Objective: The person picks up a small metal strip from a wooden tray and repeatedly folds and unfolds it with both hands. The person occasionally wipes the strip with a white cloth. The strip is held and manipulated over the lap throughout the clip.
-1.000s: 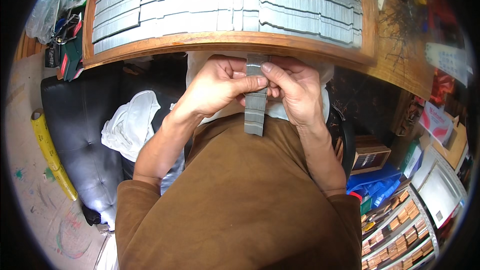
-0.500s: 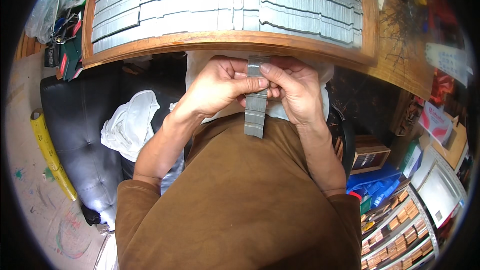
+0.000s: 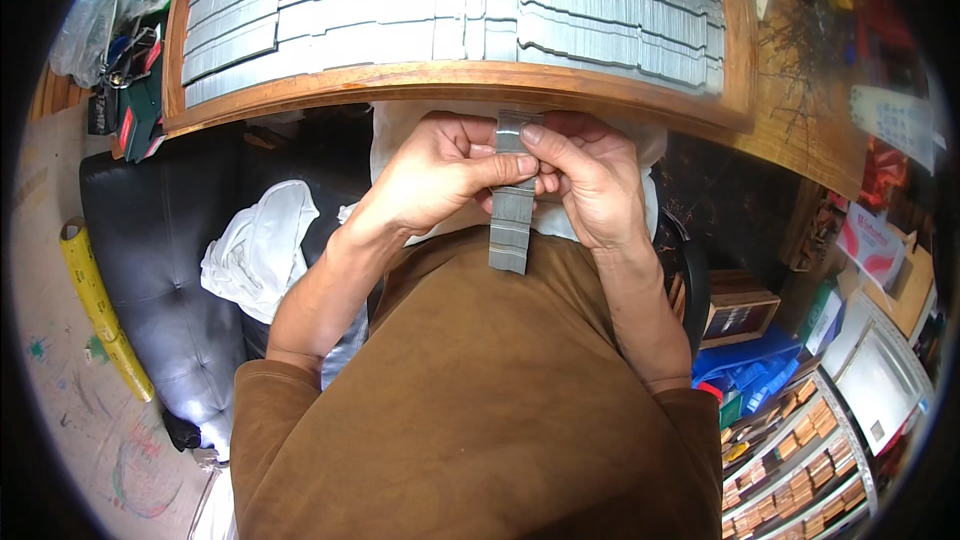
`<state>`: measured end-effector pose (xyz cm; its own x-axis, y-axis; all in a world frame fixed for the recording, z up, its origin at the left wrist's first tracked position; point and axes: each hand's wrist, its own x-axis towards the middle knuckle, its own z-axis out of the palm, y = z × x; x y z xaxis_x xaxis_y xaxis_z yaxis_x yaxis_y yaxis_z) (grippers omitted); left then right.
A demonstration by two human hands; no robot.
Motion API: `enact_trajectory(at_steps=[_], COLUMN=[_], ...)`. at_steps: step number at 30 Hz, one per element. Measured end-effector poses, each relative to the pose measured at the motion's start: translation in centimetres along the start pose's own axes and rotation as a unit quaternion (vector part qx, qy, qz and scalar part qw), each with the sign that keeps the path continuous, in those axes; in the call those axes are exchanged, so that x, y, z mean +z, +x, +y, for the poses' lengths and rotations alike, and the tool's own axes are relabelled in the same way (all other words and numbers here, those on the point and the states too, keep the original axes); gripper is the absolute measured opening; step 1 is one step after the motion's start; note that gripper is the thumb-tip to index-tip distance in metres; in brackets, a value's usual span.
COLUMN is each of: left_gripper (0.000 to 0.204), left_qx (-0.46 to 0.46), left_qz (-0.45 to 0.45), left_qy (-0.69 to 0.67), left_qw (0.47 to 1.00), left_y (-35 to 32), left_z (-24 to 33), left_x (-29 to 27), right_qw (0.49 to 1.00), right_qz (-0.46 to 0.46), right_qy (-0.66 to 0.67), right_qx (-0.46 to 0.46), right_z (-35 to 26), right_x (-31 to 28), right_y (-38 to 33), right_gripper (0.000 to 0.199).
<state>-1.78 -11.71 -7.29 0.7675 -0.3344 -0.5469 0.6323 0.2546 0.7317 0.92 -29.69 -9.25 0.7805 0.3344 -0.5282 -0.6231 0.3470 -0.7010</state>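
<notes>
Between both hands, close to my body, runs a narrow stack of thin grey metal pieces (image 3: pixel 511 220), packed side by side into a long block. My left hand (image 3: pixel 432 175) grips it from the left, its thumb lying across the front face. From the right, my right hand (image 3: pixel 600 175) pinches the upper part, thumb pressed near the top. The fingers behind the stack are partly hidden. Just beyond my hands, a wooden tray (image 3: pixel 400 81) holds several rows of similar thin grey metal pieces (image 3: pixel 370 15).
A black padded seat (image 3: pixel 165 270) with a crumpled white cloth (image 3: pixel 262 250) is at left, beside a yellow tube (image 3: pixel 105 310). At right are a wooden box (image 3: pixel 740 305), blue plastic (image 3: pixel 750 365) and a rack (image 3: pixel 850 440) of small wooden pieces. Clear plastic bags (image 3: pixel 110 0) lie far left.
The lower end of the stack has tilted very slightly. Both hands keep the same grip and place.
</notes>
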Motion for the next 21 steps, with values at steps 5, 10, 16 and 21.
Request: enact_trajectory(at_steps=[5,10,16,21], left_gripper=[0.021,0.02,0.021,0.02], left_qx=[0.002,-0.003,-0.013,-0.025], left_qz=[0.0,-0.01,-0.009,-0.011], left_qy=[0.004,-0.001,0.006,0.011], left_qw=[1.0,1.0,1.0,1.0], left_y=[0.07,0.04,0.13,0.34], left_z=[-0.09,0.03,-0.21,-0.2], left_x=[-0.1,-0.14,-0.28,-0.3], right_qw=[1.0,0.998,0.995,0.995], right_qz=[-0.019,-0.051,-0.058,-0.048], right_qy=[-0.003,-0.044,-0.078,-0.083], right_qx=[-0.007,-0.007,0.001,-0.007], right_z=[0.01,-0.37,-0.57,-0.03], right_x=[-0.13,-0.25,-0.25,-0.42], right_y=[0.0,-0.02,0.14,0.37], right_gripper=[0.017,0.016,0.015,0.014])
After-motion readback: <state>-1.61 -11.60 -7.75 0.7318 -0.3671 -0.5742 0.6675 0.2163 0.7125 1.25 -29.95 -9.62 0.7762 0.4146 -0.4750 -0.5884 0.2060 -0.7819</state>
